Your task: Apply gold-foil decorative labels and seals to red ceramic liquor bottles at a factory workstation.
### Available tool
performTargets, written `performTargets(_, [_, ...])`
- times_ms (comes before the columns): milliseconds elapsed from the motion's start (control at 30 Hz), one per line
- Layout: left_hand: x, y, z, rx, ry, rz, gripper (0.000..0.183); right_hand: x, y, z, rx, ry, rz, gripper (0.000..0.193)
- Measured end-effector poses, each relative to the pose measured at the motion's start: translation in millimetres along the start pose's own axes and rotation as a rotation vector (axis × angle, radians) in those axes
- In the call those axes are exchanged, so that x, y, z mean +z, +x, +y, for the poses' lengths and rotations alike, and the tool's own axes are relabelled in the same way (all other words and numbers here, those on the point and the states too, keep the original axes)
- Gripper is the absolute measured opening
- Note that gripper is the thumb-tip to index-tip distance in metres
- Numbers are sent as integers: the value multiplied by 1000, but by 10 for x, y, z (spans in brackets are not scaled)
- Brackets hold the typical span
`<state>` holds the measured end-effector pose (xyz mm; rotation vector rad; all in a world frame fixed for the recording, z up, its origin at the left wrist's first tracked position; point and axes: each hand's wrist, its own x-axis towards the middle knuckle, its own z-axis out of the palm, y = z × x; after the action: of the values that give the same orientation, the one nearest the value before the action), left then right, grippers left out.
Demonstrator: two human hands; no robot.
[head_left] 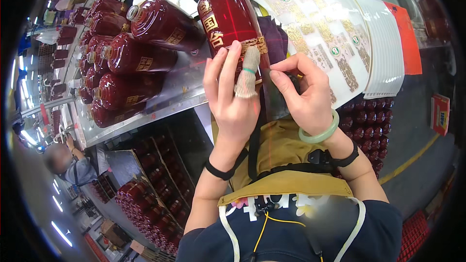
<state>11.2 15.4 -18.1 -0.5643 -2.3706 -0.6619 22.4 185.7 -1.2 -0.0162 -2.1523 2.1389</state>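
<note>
A dark red glass bottle with gold characters and a gold patterned decal lies tilted in front of me, its neck at the far end. Thin red laser lines cross it. My left hand lies on the bottle's near part with its fingers stretched out. One of its digits wears a pale cloth finger cover with a green band. At the bottle's right edge, my right hand has thumb and forefinger pinched together; what lies between them is too small to make out. A dark purple cloth sits beside the bottle.
Several red bottles lie grouped on the metal table at left. White sheets of gold and green decals spread at right, beside an orange-red sheet. Stacked bottles stand below. Another person is at far left.
</note>
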Motion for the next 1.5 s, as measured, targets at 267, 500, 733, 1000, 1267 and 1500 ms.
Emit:
performTargets(267, [-99, -35, 5, -220, -38, 3, 73, -1, 3, 28, -15, -33, 45, 7])
performTargets(500, [-24, -45, -70, -102, -98, 55, 65, -133, 58, 62, 33, -146, 35, 6])
performTargets(733, [-75, -243, -143, -229, -147, -68, 60, -38, 10, -86, -41, -159, 50, 7])
performTargets(1000, [-326, -34, -167, -318, -348, -244, 68, -85, 58, -159, -4, -188, 98, 7])
performTargets(1267, [-112, 572, -303, -839, -1014, -81, 62, -230, 158, -51, -1, -304, 61, 10])
performTargets(1500, [-15, 920, -207, -1063, -1255, -198, 41, -677, 473, -586, -4, -47, -155, 18])
